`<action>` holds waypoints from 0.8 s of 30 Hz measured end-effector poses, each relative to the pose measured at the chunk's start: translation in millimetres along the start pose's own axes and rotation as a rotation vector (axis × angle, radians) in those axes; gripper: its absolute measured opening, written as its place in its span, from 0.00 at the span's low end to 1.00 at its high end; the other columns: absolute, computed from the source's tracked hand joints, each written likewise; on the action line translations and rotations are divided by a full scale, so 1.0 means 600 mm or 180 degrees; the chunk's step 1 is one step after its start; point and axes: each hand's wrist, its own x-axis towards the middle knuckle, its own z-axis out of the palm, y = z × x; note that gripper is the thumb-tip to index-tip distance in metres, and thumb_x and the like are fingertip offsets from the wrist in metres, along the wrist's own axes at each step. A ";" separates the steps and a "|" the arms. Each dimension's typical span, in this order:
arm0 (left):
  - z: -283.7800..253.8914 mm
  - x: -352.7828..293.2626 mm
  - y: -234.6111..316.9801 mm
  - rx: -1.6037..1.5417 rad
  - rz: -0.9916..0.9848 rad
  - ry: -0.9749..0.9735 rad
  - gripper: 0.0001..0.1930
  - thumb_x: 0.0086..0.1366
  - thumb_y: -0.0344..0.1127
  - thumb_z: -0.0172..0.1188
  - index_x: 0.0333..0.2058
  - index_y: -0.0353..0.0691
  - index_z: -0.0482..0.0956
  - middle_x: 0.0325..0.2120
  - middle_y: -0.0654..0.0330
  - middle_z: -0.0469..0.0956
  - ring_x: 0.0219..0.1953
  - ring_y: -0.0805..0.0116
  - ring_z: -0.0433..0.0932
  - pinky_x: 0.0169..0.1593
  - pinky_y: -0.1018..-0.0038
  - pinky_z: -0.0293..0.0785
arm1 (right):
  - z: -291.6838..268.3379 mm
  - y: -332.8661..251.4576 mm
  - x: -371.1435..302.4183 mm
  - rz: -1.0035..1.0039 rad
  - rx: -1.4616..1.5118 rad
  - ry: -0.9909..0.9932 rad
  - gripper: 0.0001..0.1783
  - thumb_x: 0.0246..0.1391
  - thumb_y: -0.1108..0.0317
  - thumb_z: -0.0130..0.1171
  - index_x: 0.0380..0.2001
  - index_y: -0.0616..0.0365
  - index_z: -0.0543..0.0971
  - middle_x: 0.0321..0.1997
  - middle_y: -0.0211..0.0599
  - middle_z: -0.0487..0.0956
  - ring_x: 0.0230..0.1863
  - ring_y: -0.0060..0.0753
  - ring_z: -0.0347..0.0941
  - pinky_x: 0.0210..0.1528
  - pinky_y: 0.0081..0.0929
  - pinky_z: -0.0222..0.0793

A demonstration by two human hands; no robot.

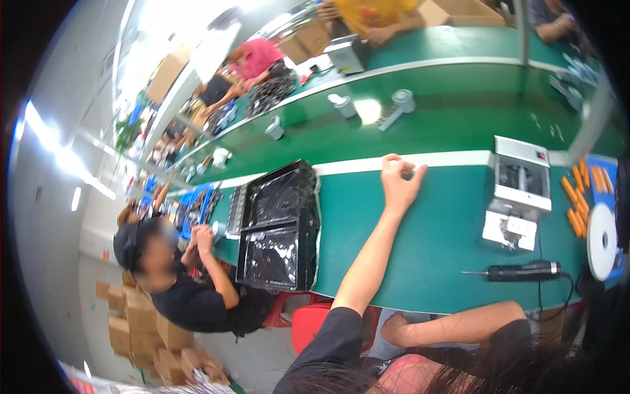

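Note:
My left hand [401, 184] is stretched out over the green table [354, 223], by the white strip at its far edge. Its fingers are loosely curled with the thumb apart, and I see nothing held in it. My right hand [394, 330] hangs low by my lap, below the table's near edge; its fingers are hidden. A black electric screwdriver [523, 270] lies on the table at the right, its thin bit pointing left. Behind it stands a grey box-shaped machine [522, 177] with an open top. Left of my left hand is a black divided tray [279, 226] lined with shiny plastic.
Beyond the white strip, a green belt [459, 98] carries grey cup-shaped parts [403, 100]. Orange cylinders [576, 205] and a white reel [601, 241] lie at the far right. A person in black [197, 302] works at the left, near a red stool [310, 326]. Cardboard boxes [147, 322] are stacked behind.

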 end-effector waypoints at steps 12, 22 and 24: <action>0.019 0.021 0.176 -0.1861 0.0016 -0.0347 0.06 0.72 0.30 0.51 0.41 0.33 0.71 0.41 0.56 0.71 0.41 0.67 0.78 0.48 0.67 0.81 | -0.014 -0.027 0.028 -0.0242 -0.0409 0.0042 0.19 0.54 0.68 0.57 0.50 0.60 0.81 0.55 0.45 0.79 0.53 0.54 0.76 0.41 0.63 0.74; -0.021 0.010 0.040 0.1371 0.0380 -0.1416 0.13 0.54 0.35 0.68 0.35 0.37 0.77 0.41 0.51 0.73 0.43 0.52 0.76 0.46 0.62 0.73 | 0.004 -0.031 0.080 -0.0340 -0.0540 0.0034 0.19 0.50 0.66 0.66 0.47 0.54 0.83 0.55 0.34 0.79 0.54 0.42 0.76 0.41 0.50 0.81; 0.006 0.037 0.066 0.1286 0.0917 -0.1249 0.15 0.52 0.36 0.70 0.33 0.35 0.76 0.36 0.51 0.74 0.39 0.56 0.75 0.44 0.65 0.72 | 0.010 -0.024 0.088 -0.0154 -0.0302 0.0034 0.18 0.51 0.66 0.66 0.47 0.54 0.83 0.55 0.34 0.79 0.54 0.42 0.76 0.41 0.50 0.81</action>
